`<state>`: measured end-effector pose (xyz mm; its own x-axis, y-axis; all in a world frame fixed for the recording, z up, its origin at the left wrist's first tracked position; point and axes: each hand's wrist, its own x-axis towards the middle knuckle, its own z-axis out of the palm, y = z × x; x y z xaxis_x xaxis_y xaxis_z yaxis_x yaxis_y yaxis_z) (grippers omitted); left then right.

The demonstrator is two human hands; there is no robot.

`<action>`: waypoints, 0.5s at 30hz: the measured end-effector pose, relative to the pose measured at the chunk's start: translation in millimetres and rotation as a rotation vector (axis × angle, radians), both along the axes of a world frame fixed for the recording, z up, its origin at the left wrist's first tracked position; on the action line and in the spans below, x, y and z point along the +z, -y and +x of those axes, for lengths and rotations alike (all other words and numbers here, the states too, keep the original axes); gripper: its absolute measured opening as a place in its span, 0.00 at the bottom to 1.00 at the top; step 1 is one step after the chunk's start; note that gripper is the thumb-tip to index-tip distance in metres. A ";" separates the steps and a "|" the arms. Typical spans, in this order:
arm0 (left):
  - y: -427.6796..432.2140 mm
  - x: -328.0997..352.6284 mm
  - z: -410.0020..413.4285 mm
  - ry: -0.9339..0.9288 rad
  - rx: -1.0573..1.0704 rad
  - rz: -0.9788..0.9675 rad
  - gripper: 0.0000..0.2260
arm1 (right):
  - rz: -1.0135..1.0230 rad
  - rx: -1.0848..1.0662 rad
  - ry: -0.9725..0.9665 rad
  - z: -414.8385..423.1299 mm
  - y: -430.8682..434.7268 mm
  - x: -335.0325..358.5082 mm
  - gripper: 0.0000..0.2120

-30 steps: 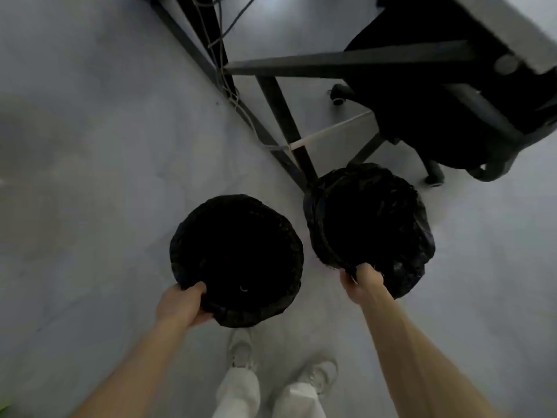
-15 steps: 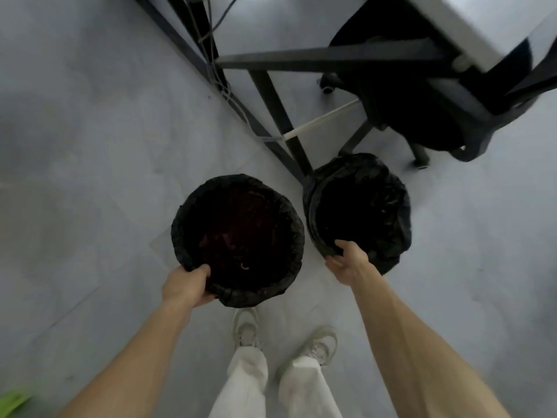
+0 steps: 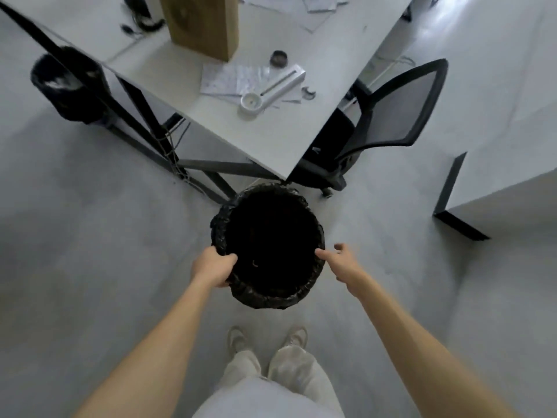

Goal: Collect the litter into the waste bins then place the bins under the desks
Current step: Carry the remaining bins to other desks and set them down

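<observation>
Black plastic liner, folded over the rim of the waste bin (image 3: 271,300): item one, head view. It sits ahead of our shoes (image 3: 238,339), just short of the corner of the grey surface (image 3: 271,140) and not yet under it. Whether it clears the floor (image 3: 90,236) we cannot tell. Its contents are too dark to read.

Left grip (image 3: 212,268): curled round the near-left rim, holding the bin alone.

Right grip (image 3: 340,260): fingers loose and spread, holding nothing, forefinger at the right rim. We cannot tell if it touches.

Item two: far bin (image 3: 64,82), black-lined, a pale scrap inside, at the far left end of the surface beside the dark frame (image 3: 144,137).

Also listed: mesh chair (image 3: 401,107), wooden box (image 3: 202,22), loose papers (image 3: 235,79), cables (image 3: 171,152) on the frame leg.

Risks, in our judgement:
- A one-sided hold could let the bin tip and shed litter.
- The liner may slide off the rim under the fingers.
- A push forward could catch the frame leg, the cables or the chair base.

Changes from half a second ago:
- Then each grip held a bin. Now the right one is empty, and the bin it held is out of sight, perhaps below the surface.
- The view has risen to show the surface top.
</observation>
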<state>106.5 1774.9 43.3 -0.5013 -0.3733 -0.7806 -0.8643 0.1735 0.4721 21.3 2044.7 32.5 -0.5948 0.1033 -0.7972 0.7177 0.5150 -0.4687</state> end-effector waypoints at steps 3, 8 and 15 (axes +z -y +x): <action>-33.3 45.0 -21.3 -0.065 -0.099 0.060 0.05 | 0.008 -0.159 -0.061 18.5 -45.2 51.5 0.43; -99.5 89.6 -66.8 -0.130 -0.246 0.177 0.11 | -0.095 -0.389 -0.136 37.7 -110.6 102.3 0.39; -212.8 123.5 -135.1 -0.189 -0.367 0.264 0.05 | -0.097 -0.646 -0.292 18.9 -213.2 121.3 0.34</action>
<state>-28.6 1987.7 166.8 -0.7045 0.0533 -0.7077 -0.6636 0.3040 0.6835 40.2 2257.9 153.7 -0.6289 0.4438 -0.6383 0.7036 -0.0244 -0.7102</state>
